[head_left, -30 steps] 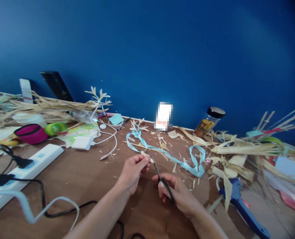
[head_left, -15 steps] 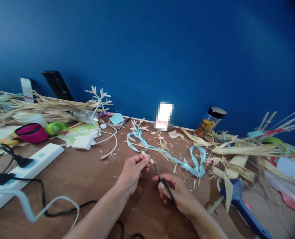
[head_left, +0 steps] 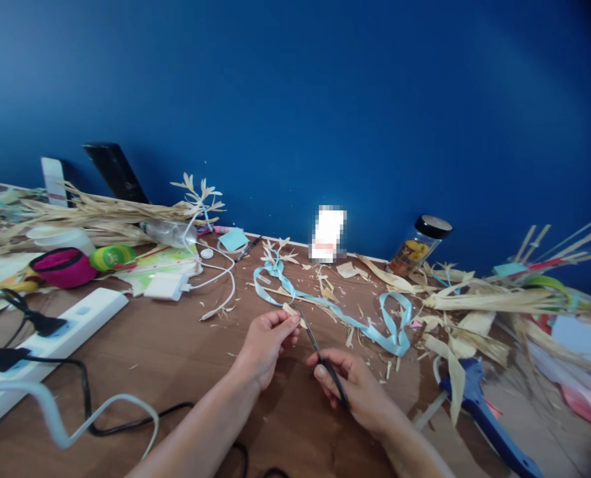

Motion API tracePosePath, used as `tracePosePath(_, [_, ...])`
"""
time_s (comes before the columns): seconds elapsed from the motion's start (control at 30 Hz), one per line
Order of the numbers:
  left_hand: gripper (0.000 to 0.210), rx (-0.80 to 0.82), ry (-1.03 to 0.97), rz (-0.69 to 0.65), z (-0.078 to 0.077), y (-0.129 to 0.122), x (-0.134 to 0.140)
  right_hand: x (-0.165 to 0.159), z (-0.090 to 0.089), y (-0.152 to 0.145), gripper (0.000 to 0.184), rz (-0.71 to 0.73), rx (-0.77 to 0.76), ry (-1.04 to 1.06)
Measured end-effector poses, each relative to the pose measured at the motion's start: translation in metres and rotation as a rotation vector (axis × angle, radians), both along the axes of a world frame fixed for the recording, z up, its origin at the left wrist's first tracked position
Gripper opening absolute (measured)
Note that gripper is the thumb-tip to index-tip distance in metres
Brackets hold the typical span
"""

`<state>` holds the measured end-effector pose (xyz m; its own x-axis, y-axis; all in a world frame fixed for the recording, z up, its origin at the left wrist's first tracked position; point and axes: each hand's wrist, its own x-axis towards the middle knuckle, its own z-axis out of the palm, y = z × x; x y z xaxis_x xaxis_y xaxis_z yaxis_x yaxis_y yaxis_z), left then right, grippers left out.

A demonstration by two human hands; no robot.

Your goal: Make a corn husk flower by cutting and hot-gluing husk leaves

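Between thumb and fingers, my left hand (head_left: 271,338) pinches a small pale piece of dried husk (head_left: 290,309) over the middle of the table. My right hand (head_left: 342,378) is closed around the black handles of a pair of scissors (head_left: 312,340). The blades point up and left, with their tips at the husk piece; whether they are parted is too small to tell. Just beyond both hands lies a looped light blue ribbon (head_left: 345,315). A small husk flower (head_left: 278,252) rests at the ribbon's left end.
A blue glue gun (head_left: 479,392) lies at the right beside dried husk strips (head_left: 485,299). A black-lidded jar (head_left: 415,247) leans at the back. On the left are a white power strip (head_left: 93,320), cables and a white charger (head_left: 166,285). Husk scraps litter the wooden table (head_left: 196,358).
My right hand and the scissors have shifted very slightly left. My left hand keeps its pinch on the husk piece in the same place.
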<state>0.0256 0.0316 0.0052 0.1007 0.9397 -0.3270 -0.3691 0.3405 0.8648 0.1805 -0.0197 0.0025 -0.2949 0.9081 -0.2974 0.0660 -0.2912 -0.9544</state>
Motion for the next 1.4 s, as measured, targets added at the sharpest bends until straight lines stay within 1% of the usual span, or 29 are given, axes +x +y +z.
tracePosePath(0.17, [0.022,-0.003,-0.007,0.015,-0.001,0.000,0.001,-0.001,-0.006,0.000,0.040,-0.012,0.025,-0.013])
tracePosePath(0.27, [0.022,-0.003,-0.020,0.019,0.000,0.000,0.001,-0.001,-0.008,0.000,0.041,-0.023,0.006,-0.006])
tracePosePath(0.33, [0.022,-0.002,-0.032,0.024,0.000,0.000,0.001,-0.001,-0.005,0.001,0.042,-0.046,-0.005,0.020])
tracePosePath(0.43, [0.021,0.002,-0.054,0.045,0.001,-0.002,0.003,-0.003,0.001,0.002,0.041,-0.098,0.019,0.074])
tracePosePath(0.5, [0.022,0.004,-0.063,0.069,0.001,-0.003,0.006,-0.004,0.005,0.001,0.041,-0.106,0.027,0.085])
tracePosePath(0.73, [0.021,0.016,-0.067,0.126,-0.004,-0.007,0.014,-0.007,0.004,-0.002,0.042,-0.018,-0.003,0.110])
tracePosePath(1.07, [0.022,-0.012,-0.108,0.172,-0.005,-0.007,0.016,-0.007,0.008,-0.002,0.047,-0.002,-0.053,0.104])
tracePosePath(1.23, [0.022,-0.014,-0.123,0.186,-0.004,-0.007,0.016,-0.006,0.006,-0.003,0.044,0.003,-0.024,0.101])
tracePosePath(1.4, [0.020,0.006,-0.145,0.192,-0.007,-0.007,0.016,-0.005,0.003,-0.002,0.042,0.020,0.007,0.064])
